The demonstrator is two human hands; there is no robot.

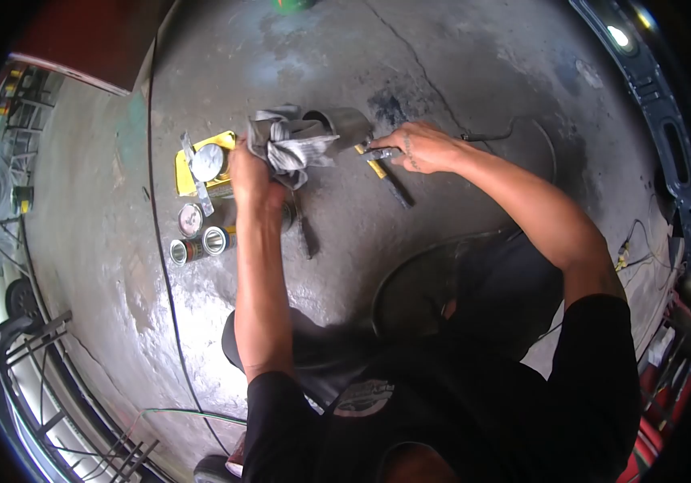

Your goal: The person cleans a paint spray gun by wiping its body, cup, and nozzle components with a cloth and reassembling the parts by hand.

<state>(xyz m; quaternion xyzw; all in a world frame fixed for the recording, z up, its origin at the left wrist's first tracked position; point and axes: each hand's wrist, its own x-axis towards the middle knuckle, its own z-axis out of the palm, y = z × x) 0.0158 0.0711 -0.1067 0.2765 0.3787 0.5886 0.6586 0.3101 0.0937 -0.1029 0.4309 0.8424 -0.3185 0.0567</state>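
My left hand is closed on a crumpled grey striped cloth above the floor. Against the cloth's right side is a dark grey cylindrical container, lying with its opening towards the cloth. My right hand is closed round a small grey metallic tool. Under that tool, a yellow and black stick-like tool lies slanted on the floor. Left of my left hand, a round grey lid and a flat metal strip rest on a yellow container.
Small open cans stand near my left forearm. A dark hose curves before my knees, and a cable runs along the floor at left. Metal racks stand far left; a dark vehicle panel is at right.
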